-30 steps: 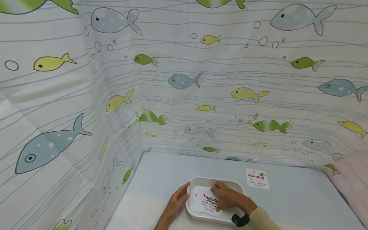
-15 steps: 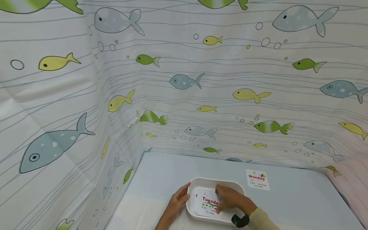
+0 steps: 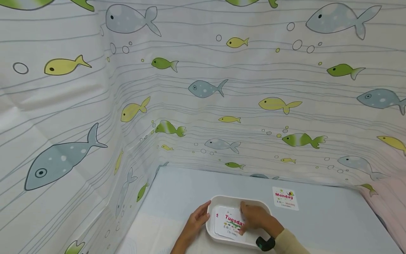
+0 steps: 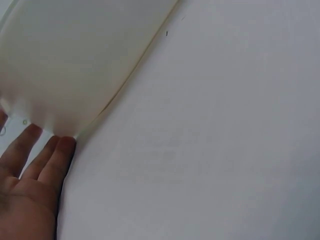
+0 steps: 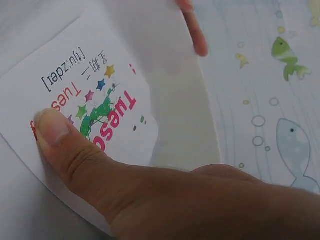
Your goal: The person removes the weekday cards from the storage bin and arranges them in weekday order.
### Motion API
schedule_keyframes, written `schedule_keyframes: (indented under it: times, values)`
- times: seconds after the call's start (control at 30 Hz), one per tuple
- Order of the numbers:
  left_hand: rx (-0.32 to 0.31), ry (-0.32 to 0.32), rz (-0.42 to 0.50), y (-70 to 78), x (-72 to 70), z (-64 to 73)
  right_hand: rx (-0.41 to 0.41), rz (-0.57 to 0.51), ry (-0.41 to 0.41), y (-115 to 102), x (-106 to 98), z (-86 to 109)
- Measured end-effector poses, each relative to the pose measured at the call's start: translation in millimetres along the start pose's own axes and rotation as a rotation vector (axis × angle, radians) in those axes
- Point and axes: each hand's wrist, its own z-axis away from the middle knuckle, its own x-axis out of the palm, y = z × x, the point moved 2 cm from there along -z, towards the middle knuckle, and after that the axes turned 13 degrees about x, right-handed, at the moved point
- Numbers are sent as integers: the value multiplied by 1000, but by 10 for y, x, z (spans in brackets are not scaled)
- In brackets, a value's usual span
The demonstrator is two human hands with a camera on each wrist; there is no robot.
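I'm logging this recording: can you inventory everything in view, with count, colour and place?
Table: 1, pale blue and whitish, low in the head view
Fish-print sheeting: count unclear, white, pinkish at right, behind and left of the table
Tray: 1, white, on the table
Tuesday card: 1, white with red lettering, in the tray
Card beneath: at least 1, white, mostly covered
Monday card: 1, white with red lettering, on the table, right of the tray
Wrist device: 1, black, right wrist
Sleeve: 1, beige, right forearm
Left hand: 1, bare, touching the tray's left end
Right hand: 1, bare, thumb on the Tuesday card

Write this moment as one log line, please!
left hand: touches white tray | right hand: holds Tuesday card | Monday card: on table
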Motion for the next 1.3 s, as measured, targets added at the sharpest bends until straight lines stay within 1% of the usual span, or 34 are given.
schedule_keyframes:
  times: [0.1,0.3,0.43,0.53,0.67,0.77,0.87,1.0,1.07,1.2,1.23,1.3]
  values:
    - [9,3,10,-1,2,-3,16,32,17,-10,-16,4]
    - [-9,20,20,-46,26,9,82,81,17,-68,-84,64]
    - [-25,21,21,-74,40,44,101,100,-5,-125,-123,107]
    - [-27,18,21,-77,45,58,108,69,-41,-157,-138,119]
    - [-2,15,33,-61,47,38,109,-24,-86,-172,-161,116]
    - [6,18,36,-50,44,26,94,-99,-95,-153,-169,122]
    - [1,22,29,-37,42,21,47,-163,-68,-118,-174,147]
    - [-5,24,17,-23,34,23,-57,-242,-16,-80,-204,203]
    - [-4,23,13,-22,26,24,-92,-313,-19,-50,-231,229]
    - [11,16,10,-23,15,27,-138,-518,-51,47,-292,270]
    - [13,15,9,-20,15,27,-146,-559,-51,82,-301,277]
    - [11,18,8,-10,16,27,-167,-609,-28,150,-311,295]
